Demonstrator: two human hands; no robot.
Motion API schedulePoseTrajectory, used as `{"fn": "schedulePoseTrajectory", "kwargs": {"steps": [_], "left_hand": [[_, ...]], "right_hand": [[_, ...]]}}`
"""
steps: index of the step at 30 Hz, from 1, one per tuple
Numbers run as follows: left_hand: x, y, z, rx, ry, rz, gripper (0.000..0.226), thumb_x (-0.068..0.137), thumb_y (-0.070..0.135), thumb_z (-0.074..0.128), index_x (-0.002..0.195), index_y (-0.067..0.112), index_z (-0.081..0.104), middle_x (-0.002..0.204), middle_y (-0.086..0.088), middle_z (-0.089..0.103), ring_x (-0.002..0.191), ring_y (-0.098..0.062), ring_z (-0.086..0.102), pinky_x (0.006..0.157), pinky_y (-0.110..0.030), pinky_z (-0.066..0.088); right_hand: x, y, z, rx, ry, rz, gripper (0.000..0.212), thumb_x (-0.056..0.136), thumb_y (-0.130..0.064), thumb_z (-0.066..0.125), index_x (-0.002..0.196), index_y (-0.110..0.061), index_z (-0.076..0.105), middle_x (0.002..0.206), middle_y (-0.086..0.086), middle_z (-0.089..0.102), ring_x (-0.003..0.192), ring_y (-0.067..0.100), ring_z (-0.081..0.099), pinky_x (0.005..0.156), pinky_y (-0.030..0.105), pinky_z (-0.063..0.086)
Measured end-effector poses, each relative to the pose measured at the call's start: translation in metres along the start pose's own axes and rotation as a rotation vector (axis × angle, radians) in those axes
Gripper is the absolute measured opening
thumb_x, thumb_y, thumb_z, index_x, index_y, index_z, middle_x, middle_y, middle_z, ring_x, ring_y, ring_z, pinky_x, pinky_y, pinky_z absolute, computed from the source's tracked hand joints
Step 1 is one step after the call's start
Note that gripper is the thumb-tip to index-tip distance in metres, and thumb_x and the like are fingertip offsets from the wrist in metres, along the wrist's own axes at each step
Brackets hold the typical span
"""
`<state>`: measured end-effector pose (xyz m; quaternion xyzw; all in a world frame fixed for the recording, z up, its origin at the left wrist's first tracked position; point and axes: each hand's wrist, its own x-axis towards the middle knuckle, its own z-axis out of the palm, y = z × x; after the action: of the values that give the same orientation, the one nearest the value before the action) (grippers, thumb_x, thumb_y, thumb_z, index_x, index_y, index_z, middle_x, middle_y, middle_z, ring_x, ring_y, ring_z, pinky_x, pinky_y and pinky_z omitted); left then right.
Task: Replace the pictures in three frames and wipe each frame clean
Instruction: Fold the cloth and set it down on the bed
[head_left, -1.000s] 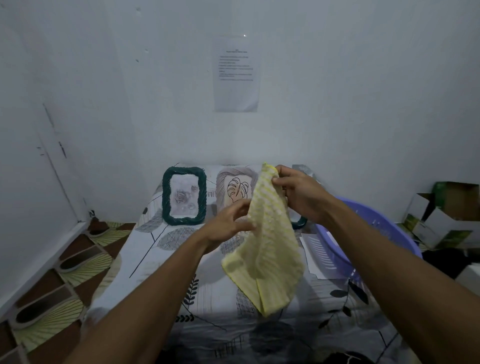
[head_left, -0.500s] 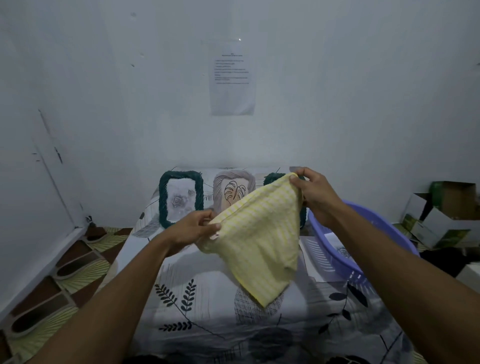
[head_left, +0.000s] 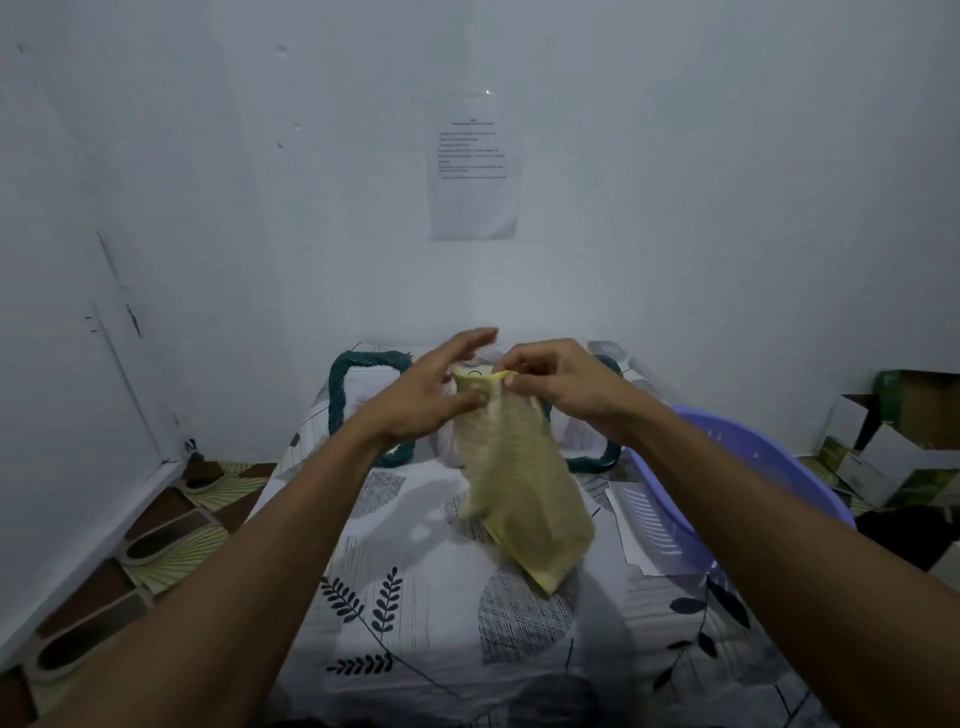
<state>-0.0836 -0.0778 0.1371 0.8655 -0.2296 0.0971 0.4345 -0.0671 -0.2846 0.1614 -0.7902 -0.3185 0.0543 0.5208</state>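
I hold a yellow striped cloth (head_left: 524, 483) up in front of me, over the middle of the bed. My right hand (head_left: 561, 384) pinches its top edge between thumb and curled fingers, and the cloth hangs down from there in a long fold, its lower corner dangling just above the leaf-print sheet (head_left: 415, 623). My left hand (head_left: 415, 402) is right beside the top of the cloth with its fingers stretched out and blurred. The thumb is at the fold, but I cannot tell whether it touches.

At the far end of the bed, against the wall, a green rope frame (head_left: 337, 400) stands on the left, partly behind my left wrist. A second green frame (head_left: 592, 462) shows only its lower corner and a bit of its top to the right of the cloth, behind my right hand. What stands between the two is hidden by the cloth and my hands.

On the right side of the bed lies a purple plastic basin (head_left: 769, 467), with loose paper sheets (head_left: 631, 512) tucked against its near-left edge. Far right on the floor are opened cardboard boxes (head_left: 898, 436). A printed notice (head_left: 472, 171) is stuck on the wall above.
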Motion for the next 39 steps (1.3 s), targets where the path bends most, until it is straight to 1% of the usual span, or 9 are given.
{"fn": "schedulePoseTrajectory", "kwargs": {"steps": [5, 11, 15, 19, 23, 25, 30, 34, 39], "left_hand": [[-0.003, -0.002, -0.002, -0.07, -0.011, -0.007, 0.013, 0.089, 0.005, 0.063, 0.087, 0.018, 0.066, 0.083, 0.005, 0.063, 0.077, -0.002, 0.058, 0.073, -0.018, 0.045], [-0.017, -0.01, -0.033, -0.107, 0.375, -0.05, 0.017, 0.089, -0.004, 0.058, 0.083, 0.009, 0.066, 0.076, -0.003, 0.06, 0.067, -0.004, 0.052, 0.061, -0.014, 0.043], [-0.023, -0.034, -0.067, 0.005, 0.652, -0.107, 0.009, 0.084, 0.005, 0.06, 0.08, 0.011, 0.065, 0.072, -0.002, 0.06, 0.067, -0.012, 0.05, 0.062, -0.029, 0.041], [-0.036, -0.059, -0.089, 0.11, 0.715, -0.211, 0.02, 0.08, 0.023, 0.057, 0.072, 0.005, 0.055, 0.062, -0.002, 0.048, 0.06, -0.012, 0.04, 0.058, -0.031, 0.034], [-0.044, -0.073, -0.096, -0.015, 0.815, -0.276, 0.013, 0.08, 0.018, 0.062, 0.071, 0.009, 0.061, 0.062, -0.002, 0.053, 0.06, -0.014, 0.045, 0.061, -0.032, 0.037], [-0.045, -0.076, -0.096, -0.055, 0.823, -0.309, 0.012, 0.081, 0.019, 0.062, 0.071, 0.015, 0.065, 0.066, -0.003, 0.058, 0.063, -0.015, 0.05, 0.064, -0.033, 0.041], [-0.042, -0.06, -0.064, -0.072, 0.616, -0.313, 0.011, 0.088, 0.017, 0.066, 0.078, 0.013, 0.07, 0.078, -0.014, 0.065, 0.068, -0.022, 0.06, 0.063, -0.041, 0.057], [-0.035, -0.036, -0.013, -0.098, 0.433, -0.275, 0.018, 0.092, 0.015, 0.062, 0.081, 0.001, 0.061, 0.08, -0.021, 0.062, 0.065, -0.025, 0.06, 0.059, -0.037, 0.058], [-0.025, -0.019, 0.027, -0.249, 0.417, -0.293, 0.024, 0.095, 0.02, 0.058, 0.076, 0.005, 0.061, 0.068, -0.007, 0.056, 0.059, -0.017, 0.054, 0.054, -0.027, 0.053]], "right_hand": [[-0.001, 0.015, -0.01, -0.075, -0.05, 0.042, 0.012, 0.089, -0.009, 0.066, 0.101, -0.011, 0.067, 0.08, 0.003, 0.065, 0.075, 0.011, 0.058, 0.073, 0.027, 0.046], [-0.017, 0.057, -0.013, -0.471, -0.494, 0.23, 0.006, 0.087, -0.019, 0.07, 0.09, -0.014, 0.07, 0.081, -0.007, 0.07, 0.073, 0.003, 0.065, 0.072, 0.017, 0.048], [-0.018, 0.066, -0.021, -0.487, -0.423, 0.233, 0.013, 0.088, -0.023, 0.069, 0.078, -0.029, 0.067, 0.073, -0.013, 0.065, 0.063, -0.005, 0.06, 0.067, 0.014, 0.045], [-0.014, 0.072, -0.04, -0.628, -0.299, 0.243, 0.013, 0.088, -0.025, 0.07, 0.08, -0.015, 0.066, 0.063, -0.011, 0.054, 0.058, 0.003, 0.048, 0.059, 0.019, 0.039], [-0.019, 0.075, -0.05, -0.738, -0.252, 0.267, 0.025, 0.09, -0.023, 0.066, 0.071, -0.032, 0.054, 0.071, -0.017, 0.053, 0.064, 0.0, 0.049, 0.058, 0.012, 0.034], [-0.02, 0.077, -0.052, -0.681, -0.188, 0.3, 0.023, 0.09, -0.02, 0.066, 0.072, -0.03, 0.055, 0.073, -0.013, 0.057, 0.063, 0.001, 0.052, 0.058, 0.012, 0.038], [-0.02, 0.061, -0.035, 0.003, 0.009, 0.353, 0.014, 0.09, -0.009, 0.066, 0.099, -0.011, 0.055, 0.07, 0.01, 0.059, 0.052, 0.017, 0.056, 0.05, 0.029, 0.048], [-0.01, 0.041, -0.009, 0.119, -0.044, 0.297, 0.002, 0.092, -0.004, 0.059, 0.092, -0.005, 0.061, 0.078, 0.017, 0.057, 0.059, 0.018, 0.058, 0.065, 0.034, 0.048], [-0.008, 0.029, 0.01, 0.19, -0.157, 0.246, 0.023, 0.09, 0.012, 0.044, 0.103, 0.003, 0.061, 0.088, 0.017, 0.072, 0.079, 0.022, 0.069, 0.064, 0.025, 0.047]]}}
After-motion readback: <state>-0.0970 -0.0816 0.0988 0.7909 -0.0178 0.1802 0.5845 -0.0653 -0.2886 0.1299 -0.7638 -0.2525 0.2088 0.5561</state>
